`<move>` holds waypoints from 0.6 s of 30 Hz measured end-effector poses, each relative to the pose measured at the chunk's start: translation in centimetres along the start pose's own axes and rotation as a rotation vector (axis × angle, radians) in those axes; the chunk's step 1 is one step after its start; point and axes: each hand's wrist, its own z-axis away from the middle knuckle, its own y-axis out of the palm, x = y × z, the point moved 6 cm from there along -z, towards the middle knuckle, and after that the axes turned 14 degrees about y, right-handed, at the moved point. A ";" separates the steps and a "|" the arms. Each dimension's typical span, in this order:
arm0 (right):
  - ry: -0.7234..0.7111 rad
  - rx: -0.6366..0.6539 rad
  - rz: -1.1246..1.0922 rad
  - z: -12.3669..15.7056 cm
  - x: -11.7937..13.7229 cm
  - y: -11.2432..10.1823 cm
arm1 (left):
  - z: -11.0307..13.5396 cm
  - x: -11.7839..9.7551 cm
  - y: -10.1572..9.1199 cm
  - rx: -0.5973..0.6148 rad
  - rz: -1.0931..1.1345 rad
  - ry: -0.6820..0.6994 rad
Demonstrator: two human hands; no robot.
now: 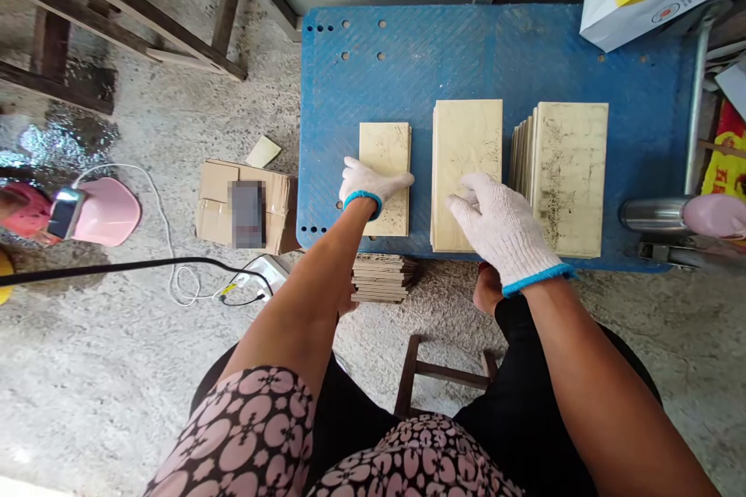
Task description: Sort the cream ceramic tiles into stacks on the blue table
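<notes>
L gloved hand (373, 186) rests on small beige tile stack (388, 206), L fingers (396, 182) flat, together, not gripping. R gloved hand (504, 229) is over mid tile stack (466, 140), R fingers (466, 206) spread, half-curled, no grip; contact w/ tile unclear. Tile row (568, 178) stands just right of R fingers, all on blue plastic pallet (408, 54); loose tile pile (381, 278) sits on floor below L fingers.
</notes>
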 end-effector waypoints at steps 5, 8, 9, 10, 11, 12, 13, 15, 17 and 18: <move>0.006 -0.001 0.006 0.2 0.5 -0.2 | 4.9 0.9 1.5 -0.022 -0.028 -0.013; -0.005 0.000 -0.002 0.5 0.7 -0.2 | 5.6 0.6 2.3 -0.035 -0.048 -0.010; -0.008 -0.006 -0.007 0.5 0.7 -0.1 | 5.5 0.6 2.5 -0.037 -0.045 -0.011; -0.010 -0.014 -0.011 0.5 0.7 -0.1 | 5.4 0.5 2.7 -0.035 -0.039 -0.013; -0.011 -0.023 -0.015 0.5 0.7 -0.1 | 5.1 0.5 2.8 -0.029 -0.034 -0.014; -0.010 -0.029 -0.018 0.5 0.7 0.0 | 4.9 0.5 3.0 -0.022 -0.028 -0.018; -0.007 -0.031 -0.020 0.5 0.8 0.0 | 4.7 0.5 3.2 -0.015 -0.021 -0.026; -0.003 -0.020 -0.021 0.4 0.9 0.1 | 4.4 0.6 3.6 -0.017 -0.009 -0.053; -0.002 -0.002 -0.008 0.4 1.1 0.1 | 4.2 0.7 3.8 -0.031 -0.005 -0.079; -0.004 0.004 0.003 0.3 1.2 0.1 | 4.1 0.7 4.0 -0.035 -0.005 -0.091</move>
